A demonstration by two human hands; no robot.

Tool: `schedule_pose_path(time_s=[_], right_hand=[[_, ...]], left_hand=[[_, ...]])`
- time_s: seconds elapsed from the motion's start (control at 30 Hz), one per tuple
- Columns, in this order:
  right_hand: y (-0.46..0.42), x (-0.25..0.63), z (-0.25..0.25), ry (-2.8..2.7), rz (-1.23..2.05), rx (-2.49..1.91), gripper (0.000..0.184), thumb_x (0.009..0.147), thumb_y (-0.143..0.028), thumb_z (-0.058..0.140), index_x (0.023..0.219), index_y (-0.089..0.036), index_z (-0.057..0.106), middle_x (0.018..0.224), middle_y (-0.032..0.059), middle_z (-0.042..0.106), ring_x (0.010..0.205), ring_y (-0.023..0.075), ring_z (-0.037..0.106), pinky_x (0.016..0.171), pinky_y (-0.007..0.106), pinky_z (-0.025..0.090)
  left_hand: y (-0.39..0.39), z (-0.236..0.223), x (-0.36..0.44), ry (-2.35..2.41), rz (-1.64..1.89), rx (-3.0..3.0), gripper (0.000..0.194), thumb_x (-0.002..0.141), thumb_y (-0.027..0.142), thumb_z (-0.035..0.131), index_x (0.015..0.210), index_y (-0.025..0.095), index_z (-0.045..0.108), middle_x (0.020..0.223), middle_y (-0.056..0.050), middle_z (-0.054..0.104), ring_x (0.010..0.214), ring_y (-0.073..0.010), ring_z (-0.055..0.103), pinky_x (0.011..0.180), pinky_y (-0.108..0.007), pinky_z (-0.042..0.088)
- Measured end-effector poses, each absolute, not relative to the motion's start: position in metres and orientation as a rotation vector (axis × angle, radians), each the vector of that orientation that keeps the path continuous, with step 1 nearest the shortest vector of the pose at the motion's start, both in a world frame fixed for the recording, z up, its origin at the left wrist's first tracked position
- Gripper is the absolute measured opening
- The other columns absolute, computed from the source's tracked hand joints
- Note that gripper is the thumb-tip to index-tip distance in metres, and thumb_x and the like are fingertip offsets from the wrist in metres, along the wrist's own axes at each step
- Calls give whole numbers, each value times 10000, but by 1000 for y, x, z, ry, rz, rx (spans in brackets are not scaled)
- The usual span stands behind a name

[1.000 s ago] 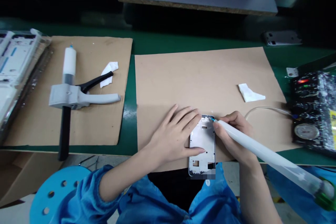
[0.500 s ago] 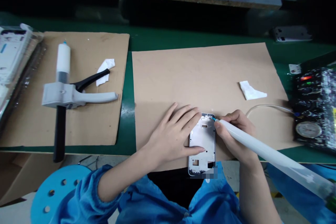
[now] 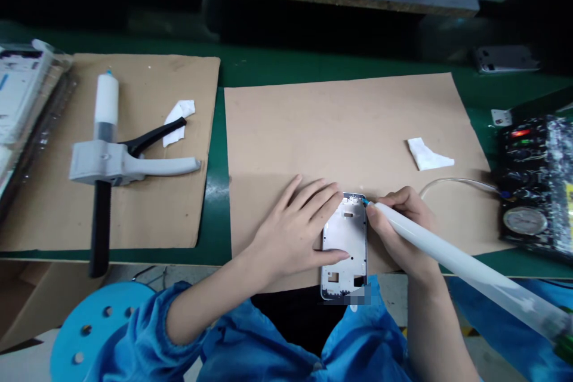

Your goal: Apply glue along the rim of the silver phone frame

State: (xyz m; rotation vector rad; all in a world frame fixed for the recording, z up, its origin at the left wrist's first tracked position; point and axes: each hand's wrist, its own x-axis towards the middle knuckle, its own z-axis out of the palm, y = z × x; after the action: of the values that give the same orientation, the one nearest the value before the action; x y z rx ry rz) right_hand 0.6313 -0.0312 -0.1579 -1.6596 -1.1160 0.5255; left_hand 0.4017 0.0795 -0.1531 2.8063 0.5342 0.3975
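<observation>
A pale phone frame (image 3: 344,239) with small cut-outs rests at the near edge of the cardboard, its lower end reaching past the edge. My left hand (image 3: 298,230) lies over its left side, fingers spread and stretched out, thumb flat across the frame. In my closed right hand (image 3: 405,224) is a long white dispensing syringe (image 3: 430,242), held like a pen and slanting down from the lower right. Its blue tip (image 3: 367,202) is at the frame's upper right corner. The fingers of my right hand are partly hidden behind the barrel.
On the left cardboard lie a grey caulking gun (image 3: 107,161) and a scrap of white tissue (image 3: 174,134). Another tissue (image 3: 427,155) lies right of centre. A black control box (image 3: 532,185) with a gauge stands at the right; a thin tube (image 3: 461,179) runs from it.
The syringe tip has shifted very slightly right at the frame's upper corner. My left hand and the phone frame have stayed in place.
</observation>
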Motion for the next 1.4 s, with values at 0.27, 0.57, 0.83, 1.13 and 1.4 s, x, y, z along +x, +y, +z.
schedule_pose_path(time_s=[0.27, 0.57, 0.83, 1.13, 1.4], right_hand=[[-32, 631, -161, -1100, 529, -1676, 265, 969, -368, 901, 963, -242, 668, 835, 27, 768, 640, 168, 680, 535, 257, 530], [-34, 632, -159, -1059, 583, -1641, 286, 967, -385, 921, 972, -234, 678, 853, 44, 764, 658, 184, 663, 557, 279, 517], [-43, 635, -162, -918, 559, -1434, 330, 998, -459, 874, 936, -259, 619, 765, -5, 644, 625, 177, 575, 604, 308, 483], [-78, 624, -152, -1157, 719, -1482, 167, 995, -253, 816, 956, -275, 655, 767, 13, 671, 595, 188, 586, 513, 297, 451], [-87, 617, -142, -1390, 610, -1500, 183, 919, -177, 763, 884, -262, 605, 690, -25, 671, 485, 155, 583, 452, 257, 458]], left_hand=[[79, -153, 403, 544, 382, 2802, 937, 1115, 793, 539, 1741, 99, 468, 1793, -140, 499, 1711, -304, 392, 1485, -526, 62], [79, -152, 403, 553, 352, 2808, 944, 1115, 806, 518, 1747, 107, 462, 1805, -155, 477, 1719, -312, 383, 1483, -535, 80], [78, -152, 401, 525, 432, 2826, 823, 1143, 709, 577, 1722, 129, 504, 1775, -160, 518, 1676, -334, 449, 1462, -582, 223], [77, -150, 403, 562, 462, 2799, 788, 1155, 671, 514, 1667, 74, 556, 1777, -140, 519, 1680, -347, 436, 1444, -572, 254], [77, -149, 406, 595, 343, 2820, 891, 1131, 690, 539, 1765, 75, 417, 1868, -144, 358, 1743, -341, 324, 1462, -554, 160]])
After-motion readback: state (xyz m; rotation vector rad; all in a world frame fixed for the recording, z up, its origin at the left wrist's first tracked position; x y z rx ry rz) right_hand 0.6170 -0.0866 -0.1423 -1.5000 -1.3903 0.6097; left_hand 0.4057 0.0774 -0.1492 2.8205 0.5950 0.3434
